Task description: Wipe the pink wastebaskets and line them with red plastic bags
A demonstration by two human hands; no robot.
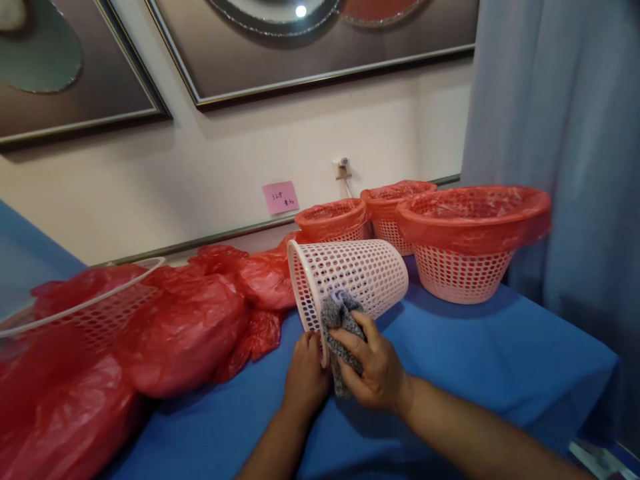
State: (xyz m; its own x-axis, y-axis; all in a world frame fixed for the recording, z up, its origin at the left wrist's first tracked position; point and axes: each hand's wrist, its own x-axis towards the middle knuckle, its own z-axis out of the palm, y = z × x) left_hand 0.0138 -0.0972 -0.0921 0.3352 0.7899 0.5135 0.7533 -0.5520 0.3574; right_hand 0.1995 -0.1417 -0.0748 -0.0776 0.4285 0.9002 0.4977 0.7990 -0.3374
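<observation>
A white perforated plastic wastebasket lies tipped on its side, its open rim facing left. My left hand is closed on the lower part of that rim, with some fingers hidden inside. In my right hand is a bunched grey cloth, pressed against the basket's outer wall close to the rim. Part of the cloth hangs below my fingers.
Red-bagged baskets stand behind: a small one, another, and a wide one at right. Red plastic bags and a white-rimmed basket fill the left. A blue cloth covers the table.
</observation>
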